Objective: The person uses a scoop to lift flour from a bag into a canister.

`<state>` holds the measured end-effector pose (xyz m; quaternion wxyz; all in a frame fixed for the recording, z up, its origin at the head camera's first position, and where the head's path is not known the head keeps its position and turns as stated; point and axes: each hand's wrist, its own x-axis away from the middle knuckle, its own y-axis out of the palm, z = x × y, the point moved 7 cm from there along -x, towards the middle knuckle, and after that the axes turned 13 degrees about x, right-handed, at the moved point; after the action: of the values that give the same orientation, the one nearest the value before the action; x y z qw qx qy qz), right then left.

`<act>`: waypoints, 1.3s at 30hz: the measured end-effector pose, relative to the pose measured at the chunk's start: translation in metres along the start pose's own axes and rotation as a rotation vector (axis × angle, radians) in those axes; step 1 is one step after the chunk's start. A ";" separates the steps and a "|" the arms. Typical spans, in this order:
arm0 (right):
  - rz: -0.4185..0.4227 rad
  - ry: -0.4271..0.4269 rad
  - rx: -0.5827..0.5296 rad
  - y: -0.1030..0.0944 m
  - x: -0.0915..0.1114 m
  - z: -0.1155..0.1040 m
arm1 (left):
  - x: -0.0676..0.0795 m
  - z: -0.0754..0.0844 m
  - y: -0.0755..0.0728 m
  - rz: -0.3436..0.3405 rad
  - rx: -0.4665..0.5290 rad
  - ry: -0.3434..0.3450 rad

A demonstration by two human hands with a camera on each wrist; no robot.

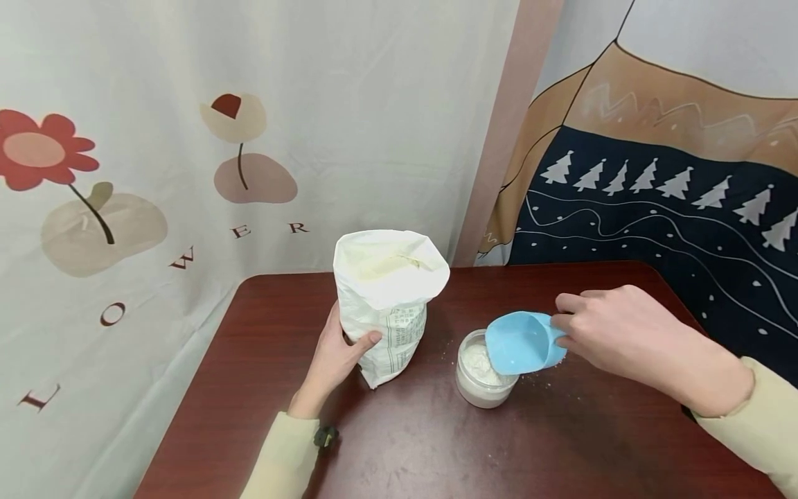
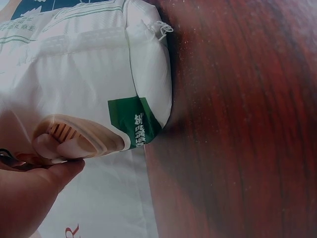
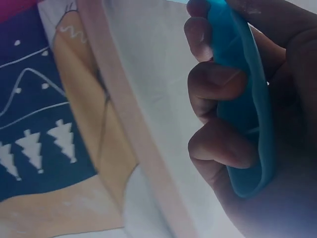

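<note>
A white flour bag [image 1: 389, 305] stands upright with its top open on the table's left half. My left hand [image 1: 333, 357] grips its side, thumb across the front, and the left wrist view shows the bag's [image 2: 84, 79] printed picture and green patch. In my right hand [image 1: 623, 339] is a light blue scoop [image 1: 520, 343], held by its handle [image 3: 247, 114] with curled fingers. The scoop is tilted over a clear round jar [image 1: 483, 396], covering part of its mouth. White powder [image 1: 479, 362] fills the jar near the rim.
The dark red-brown table [image 1: 424, 443] has specks of powder scattered around the jar. Behind it hangs a pale curtain [image 1: 374, 138] with flowers and letters. A dark cloth [image 1: 654, 229] with printed trees hangs at the right.
</note>
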<state>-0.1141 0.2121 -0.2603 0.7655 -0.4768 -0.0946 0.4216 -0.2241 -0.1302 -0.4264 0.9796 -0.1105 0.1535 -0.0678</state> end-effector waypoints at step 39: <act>-0.099 0.412 -0.470 0.071 0.080 0.024 | -0.001 -0.002 0.000 0.000 0.009 0.002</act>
<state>-0.1163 0.2999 -0.3261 0.6570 -0.7109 -0.0556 0.2447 -0.2254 -0.1305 -0.4276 0.9799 -0.1062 0.1543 -0.0685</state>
